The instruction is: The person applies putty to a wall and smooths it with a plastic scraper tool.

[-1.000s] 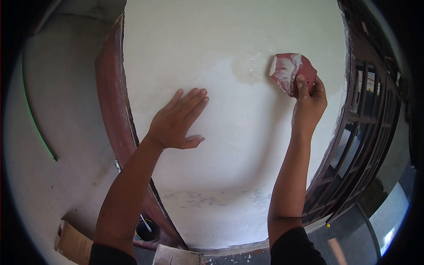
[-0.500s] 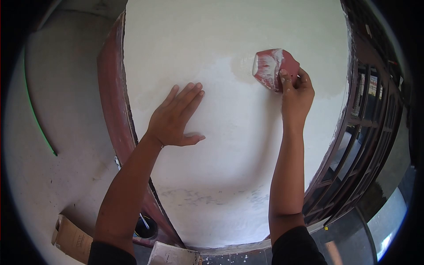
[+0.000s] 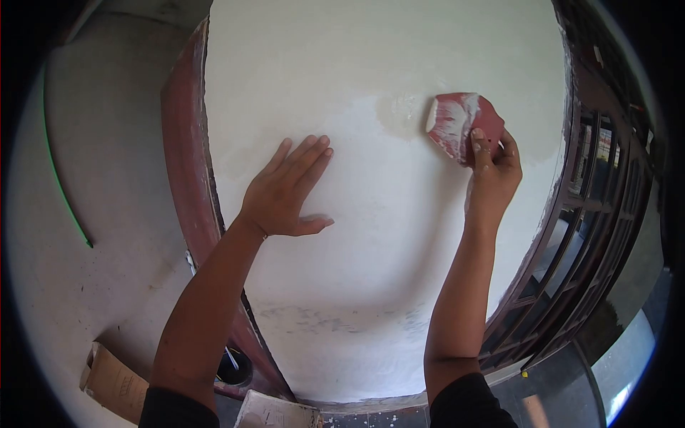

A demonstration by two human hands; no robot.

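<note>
My left hand (image 3: 287, 189) lies flat against the white wall (image 3: 342, 257), fingers spread and pointing up and to the right. Higher up at the right, my right hand (image 3: 494, 171) pinches a red putty scraper (image 3: 467, 128) between thumb and fingers. White paste is smeared over the scraper's left half, with a thick ridge along its left edge. Just left of it, a damp-looking patch with fresh paste (image 3: 401, 113) marks the wall. Greyish smudges (image 3: 314, 316) run across the wall's lower part.
A dark red wooden frame (image 3: 187, 135) borders the wall at left, and dark window frames (image 3: 564, 250) at right. Below stand a cardboard box (image 3: 115, 385), a black bucket (image 3: 235, 367) and a paste-stained box (image 3: 275, 412). A green line (image 3: 61, 182) hangs at far left.
My right hand has moved the scraper right and slightly down, uncovering more of the pasted patch. My left hand stays in place on the wall.
</note>
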